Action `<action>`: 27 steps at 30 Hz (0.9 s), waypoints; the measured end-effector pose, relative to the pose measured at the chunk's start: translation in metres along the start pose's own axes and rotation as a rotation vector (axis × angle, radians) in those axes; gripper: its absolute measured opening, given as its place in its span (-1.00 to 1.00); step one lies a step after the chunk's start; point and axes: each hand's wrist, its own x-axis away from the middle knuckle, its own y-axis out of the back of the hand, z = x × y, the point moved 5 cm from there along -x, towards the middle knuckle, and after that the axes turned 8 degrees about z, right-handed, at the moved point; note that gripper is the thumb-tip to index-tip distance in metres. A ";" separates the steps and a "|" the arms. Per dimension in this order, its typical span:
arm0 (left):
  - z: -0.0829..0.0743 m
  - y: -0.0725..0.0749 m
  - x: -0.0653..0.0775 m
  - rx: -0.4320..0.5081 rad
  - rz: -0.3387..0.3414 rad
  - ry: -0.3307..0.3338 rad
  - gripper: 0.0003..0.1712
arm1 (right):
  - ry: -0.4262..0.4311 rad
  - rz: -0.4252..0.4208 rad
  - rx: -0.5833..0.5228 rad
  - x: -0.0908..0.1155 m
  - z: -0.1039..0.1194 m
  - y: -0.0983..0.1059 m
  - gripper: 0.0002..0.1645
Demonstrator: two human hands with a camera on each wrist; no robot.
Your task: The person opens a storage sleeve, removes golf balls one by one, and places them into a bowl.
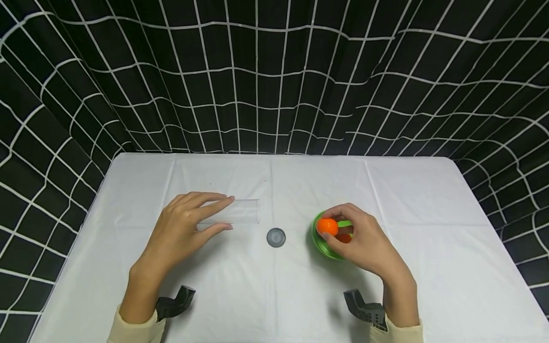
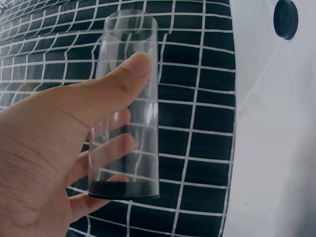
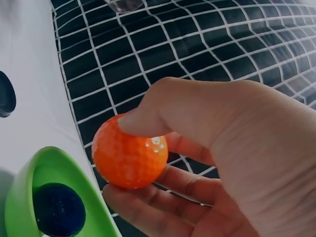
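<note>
My left hand [image 1: 182, 233] grips a clear cylinder [image 1: 246, 211], thumb on one side and fingers on the other. In the left wrist view the clear cylinder [image 2: 148, 163] shows a dark end near the little finger; no ball is visible inside. My right hand [image 1: 364, 240] pinches an orange golf ball [image 1: 327, 227] over a green bowl [image 1: 323, 250]. Dimples show on the orange golf ball [image 3: 129, 153] in the right wrist view. A dark blue ball [image 3: 59, 210] lies in the bowl, and another orange ball [image 1: 344, 238] partly shows behind my fingers.
A round grey lid [image 1: 276, 237] lies on the white-covered table [image 1: 274, 295] between the cylinder and the bowl. Dark curtains [image 1: 266, 85] with a white grid stand behind the table and along both sides. A black device is strapped at each wrist.
</note>
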 end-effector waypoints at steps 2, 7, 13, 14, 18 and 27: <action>0.000 0.000 0.000 0.000 0.000 -0.001 -0.38 | 0.001 0.006 0.014 0.001 0.001 0.000 -0.60; 0.000 0.000 0.000 -0.001 0.001 0.000 -0.38 | 0.005 0.021 0.062 0.003 0.003 0.001 -0.60; 0.000 -0.001 0.000 0.000 -0.001 0.000 -0.38 | 0.008 0.052 0.087 0.004 0.007 -0.001 -0.62; 0.000 -0.002 0.000 0.001 0.001 0.000 -0.38 | 0.007 0.057 0.086 0.005 0.008 -0.001 -0.63; 0.000 -0.004 0.000 0.010 0.011 0.005 -0.38 | -0.014 0.085 0.077 0.006 0.009 -0.004 -0.63; 0.001 -0.005 -0.001 0.017 0.004 0.005 -0.38 | 0.000 0.068 0.159 0.005 0.015 -0.004 -0.63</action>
